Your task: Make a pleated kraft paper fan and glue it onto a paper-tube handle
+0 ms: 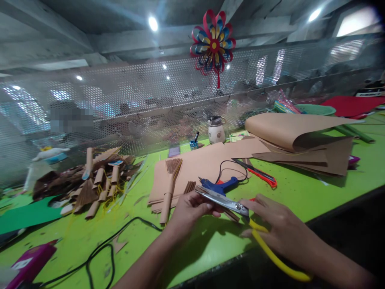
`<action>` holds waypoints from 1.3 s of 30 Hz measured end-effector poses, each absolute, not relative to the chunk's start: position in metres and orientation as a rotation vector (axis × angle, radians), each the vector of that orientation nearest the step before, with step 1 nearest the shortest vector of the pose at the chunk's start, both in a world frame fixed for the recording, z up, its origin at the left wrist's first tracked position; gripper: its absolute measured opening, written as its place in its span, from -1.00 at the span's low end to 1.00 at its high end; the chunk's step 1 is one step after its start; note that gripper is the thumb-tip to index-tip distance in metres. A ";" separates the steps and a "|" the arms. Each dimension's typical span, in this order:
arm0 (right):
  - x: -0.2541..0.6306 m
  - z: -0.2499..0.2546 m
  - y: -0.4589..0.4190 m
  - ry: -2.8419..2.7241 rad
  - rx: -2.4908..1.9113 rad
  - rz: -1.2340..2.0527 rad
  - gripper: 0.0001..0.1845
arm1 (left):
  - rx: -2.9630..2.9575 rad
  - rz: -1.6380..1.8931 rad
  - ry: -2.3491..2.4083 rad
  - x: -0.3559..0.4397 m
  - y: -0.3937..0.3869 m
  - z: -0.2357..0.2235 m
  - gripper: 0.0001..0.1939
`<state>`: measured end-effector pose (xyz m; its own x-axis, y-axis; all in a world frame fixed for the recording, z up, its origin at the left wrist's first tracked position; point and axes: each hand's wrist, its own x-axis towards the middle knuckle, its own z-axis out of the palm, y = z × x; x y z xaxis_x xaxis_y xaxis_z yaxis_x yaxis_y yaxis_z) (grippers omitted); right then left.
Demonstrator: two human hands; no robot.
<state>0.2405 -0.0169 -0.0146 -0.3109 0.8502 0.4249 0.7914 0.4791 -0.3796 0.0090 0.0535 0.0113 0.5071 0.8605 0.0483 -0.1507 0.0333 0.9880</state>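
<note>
The left hand [188, 210] pinches folded kraft paper [233, 216], the right hand [279, 224] grips yellow-handled scissors [237, 206]: apparently trimming, the next cut needing steadiness.

left forearm [156, 253]: bare, slim | right forearm [325, 253]: bare, tapering toward the wrist | fingers [256, 207]: bare, slender

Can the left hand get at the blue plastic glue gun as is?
Probably not directly: the left hand grips a brown paper strip, and the silver-bladed, yellow-handled scissors in the right hand cross before the blue plastic glue gun.
</note>
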 end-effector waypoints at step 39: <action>0.235 -0.021 -0.018 -2.135 -1.353 0.114 -0.48 | 1.353 0.887 0.686 0.012 0.050 0.011 -0.92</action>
<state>0.2353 -0.0183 -0.0207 -0.2991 0.8465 0.4404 0.7947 0.4764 -0.3761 0.0125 0.0504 0.0112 0.5174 0.8522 0.0773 -0.1400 -0.0049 0.9901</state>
